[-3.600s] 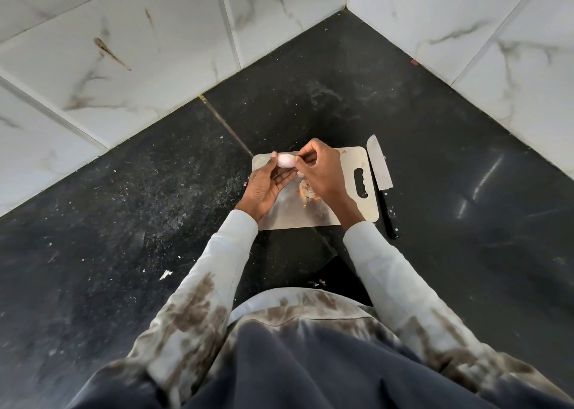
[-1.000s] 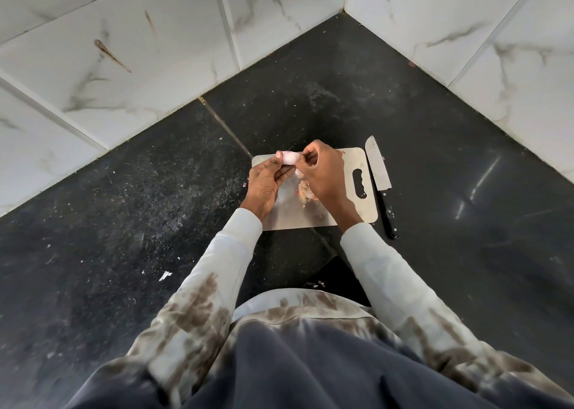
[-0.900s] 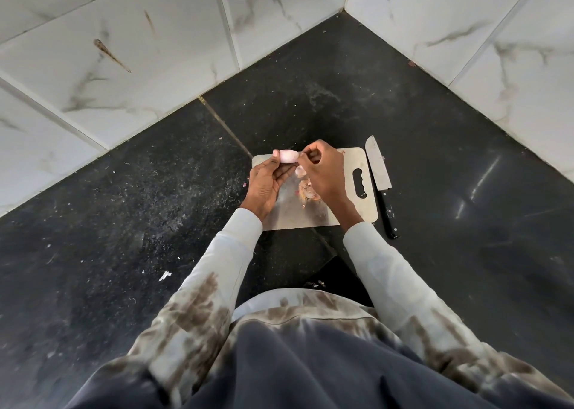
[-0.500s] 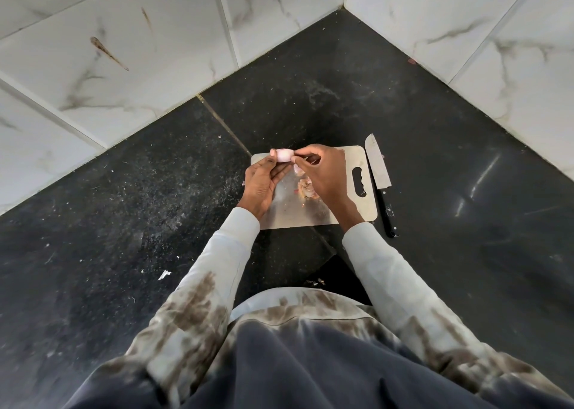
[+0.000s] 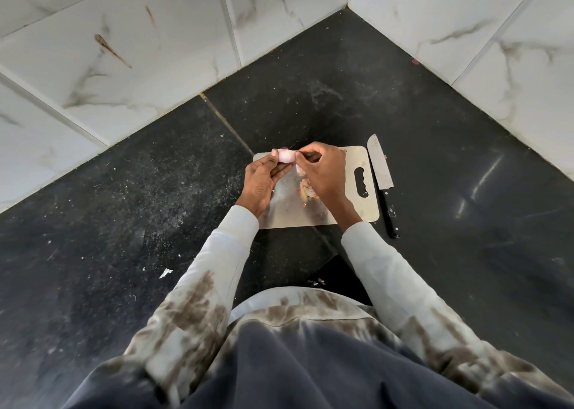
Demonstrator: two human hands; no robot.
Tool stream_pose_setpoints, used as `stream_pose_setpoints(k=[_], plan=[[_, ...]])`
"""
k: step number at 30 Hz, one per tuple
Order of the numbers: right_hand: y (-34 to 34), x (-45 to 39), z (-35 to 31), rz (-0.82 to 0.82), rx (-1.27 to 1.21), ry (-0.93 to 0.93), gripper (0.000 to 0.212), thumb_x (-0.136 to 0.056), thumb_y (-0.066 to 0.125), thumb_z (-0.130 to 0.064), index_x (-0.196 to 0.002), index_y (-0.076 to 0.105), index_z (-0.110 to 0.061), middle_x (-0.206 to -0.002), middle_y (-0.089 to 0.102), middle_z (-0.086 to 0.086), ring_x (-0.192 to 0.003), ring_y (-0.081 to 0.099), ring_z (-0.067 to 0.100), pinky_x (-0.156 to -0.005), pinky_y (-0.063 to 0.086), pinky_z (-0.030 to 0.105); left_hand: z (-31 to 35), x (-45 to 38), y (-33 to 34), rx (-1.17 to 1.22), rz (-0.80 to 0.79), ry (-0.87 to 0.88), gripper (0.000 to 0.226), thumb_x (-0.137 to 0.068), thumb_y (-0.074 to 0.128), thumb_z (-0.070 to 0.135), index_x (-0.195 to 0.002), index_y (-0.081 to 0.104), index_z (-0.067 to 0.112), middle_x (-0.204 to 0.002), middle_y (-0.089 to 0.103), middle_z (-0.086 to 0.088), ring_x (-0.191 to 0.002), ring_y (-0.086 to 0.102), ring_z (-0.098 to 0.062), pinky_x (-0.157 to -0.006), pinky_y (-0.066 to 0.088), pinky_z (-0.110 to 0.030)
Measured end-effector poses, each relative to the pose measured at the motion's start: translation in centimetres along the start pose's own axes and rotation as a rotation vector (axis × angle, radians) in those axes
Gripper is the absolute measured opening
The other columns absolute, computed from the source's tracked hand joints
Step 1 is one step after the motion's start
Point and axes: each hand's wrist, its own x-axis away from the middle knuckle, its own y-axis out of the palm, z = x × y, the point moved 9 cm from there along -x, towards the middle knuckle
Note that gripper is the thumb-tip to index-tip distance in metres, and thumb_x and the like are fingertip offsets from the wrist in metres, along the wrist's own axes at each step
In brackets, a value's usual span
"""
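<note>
**Finding.** A pale pink shallot (image 5: 286,155) is held in the air above the far edge of the steel cutting board (image 5: 289,214), not resting on it. The left hand (image 5: 260,181) carries it, with a narrow grip: thumb and fingertips are closed round the shallot's left end. The right hand (image 5: 323,172) pinches at the right end with curled fingers. Whether skin or flesh lies under those fingertips is too small to tell. A small heap of peelings (image 5: 307,191) lies on the board below the right hand. A knife (image 5: 380,167) lies untouched on the black table (image 5: 450,191), just beside the board's right edge.

**Assessment.** The step in hand appears to be peeling. To do it well, the left grip should be firm yet light, so the slippery bulb does not squirt out. The right hand should catch only the outer layer and draw it along the bulb's length in one strip. The work belongs above the board, so scraps fall on the heap and not on the table.
</note>
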Motion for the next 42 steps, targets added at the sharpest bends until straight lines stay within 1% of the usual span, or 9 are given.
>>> stream_pose_setpoints(k=[3, 8, 12, 21, 25, 28, 34, 38, 42], plan=[[0.2, -0.1, 0.4, -0.005, -0.025, 0.025, 0.020, -0.093, 0.078, -0.030, -0.104, 0.079, -0.012, -0.096, 0.078, -0.001, -0.084, 0.070, 0.011, -0.080, 0.061, 0.027, -0.2, -0.1, 0.1, 0.018, -0.014, -0.007, 0.033, -0.111, 0.054, 0.017, -0.129, 0.067, -0.007, -0.125, 0.075, -0.025, -0.122, 0.072, -0.035, -0.115, 0.051, -0.050], [0.1, -0.1, 0.8, -0.037, -0.079, 0.043, 0.019, -0.097, 0.074, -0.027, -0.108, 0.078, -0.012, -0.099, 0.077, -0.004, -0.084, 0.068, 0.006, -0.083, 0.060, 0.021, -0.5, -0.3, 0.1, 0.092, 0.018, -0.026, 0.026, -0.111, 0.055, 0.016, -0.121, 0.068, -0.004, -0.120, 0.076, -0.026, -0.117, 0.075, -0.035, -0.117, 0.049, -0.053], [0.4, 0.1, 0.1, -0.093, -0.058, -0.020, 0.024, -0.095, 0.076, -0.030, -0.112, 0.079, -0.013, -0.104, 0.079, -0.001, -0.091, 0.071, 0.008, -0.087, 0.060, 0.024, -0.4, -0.3, -0.3, 0.102, 0.037, -0.024, 0.025, -0.109, 0.059, 0.018, -0.120, 0.068, -0.003, -0.126, 0.074, -0.028, -0.119, 0.074, -0.037, -0.115, 0.050, -0.053], [0.7, -0.5, -0.8, -0.122, 0.141, -0.077, 0.024, -0.092, 0.079, -0.030, -0.108, 0.080, -0.012, -0.101, 0.080, 0.002, -0.088, 0.072, 0.014, -0.087, 0.063, 0.038, -0.1, 0.3, -0.6, 0.027, 0.062, -0.016, 0.020, -0.107, 0.062, 0.019, -0.111, 0.073, 0.003, -0.112, 0.080, -0.020, -0.116, 0.076, -0.034, -0.111, 0.055, -0.050], [0.8, -0.6, -0.9, -0.110, 0.186, -0.059, 0.025, -0.092, 0.079, -0.031, -0.108, 0.079, -0.011, -0.100, 0.079, 0.003, -0.088, 0.072, 0.016, -0.087, 0.062, 0.039, 0.1, 0.4, -0.5, -0.038, 0.065, 0.007, 0.019, -0.106, 0.064, 0.020, -0.108, 0.076, 0.005, -0.108, 0.081, -0.016, -0.111, 0.078, -0.030, -0.109, 0.056, -0.048], [0.7, -0.5, -0.4, -0.093, 0.168, -0.017, 0.024, -0.092, 0.080, -0.030, -0.106, 0.078, -0.011, -0.098, 0.078, 0.003, -0.086, 0.071, 0.016, -0.086, 0.062, 0.036, 0.0, 0.3, -0.4, -0.050, 0.051, 0.016, 0.023, -0.106, 0.064, 0.020, -0.112, 0.075, 0.001, -0.117, 0.078, -0.021, -0.115, 0.076, -0.033, -0.110, 0.055, -0.050], [0.4, -0.5, 1.0, -0.095, -0.077, 0.077, 0.018, -0.097, 0.073, -0.025, -0.108, 0.079, -0.013, -0.099, 0.078, -0.002, -0.089, 0.070, 0.010, -0.085, 0.060, 0.026, -0.5, -0.2, -0.3, 0.059, 0.032, -0.011, 0.032, -0.108, 0.061, 0.021, -0.125, 0.066, -0.005, -0.128, 0.072, -0.029, -0.122, 0.072, -0.039, -0.114, 0.052, -0.052], [0.5, -0.5, 1.3, -0.138, -0.102, 0.060, 0.020, -0.099, 0.070, -0.025, -0.115, 0.079, -0.016, -0.107, 0.079, -0.004, -0.095, 0.071, 0.008, -0.089, 0.058, 0.020, -0.3, -0.2, -0.2, 0.075, 0.036, -0.014, 0.026, -0.109, 0.059, 0.019, -0.121, 0.067, -0.003, -0.122, 0.075, -0.028, -0.120, 0.073, -0.038, -0.114, 0.052, -0.051], [0.4, -0.3, 0.9, -0.117, -0.106, 0.014, 0.022, -0.095, 0.076, -0.027, -0.113, 0.080, -0.015, -0.106, 0.079, -0.003, -0.091, 0.071, 0.005, -0.085, 0.058, 0.017, -0.2, 0.0, -0.4, 0.064, 0.049, -0.010, 0.020, -0.109, 0.059, 0.016, -0.114, 0.070, 0.001, -0.116, 0.078, -0.022, -0.121, 0.072, -0.037, -0.114, 0.052, -0.051]])
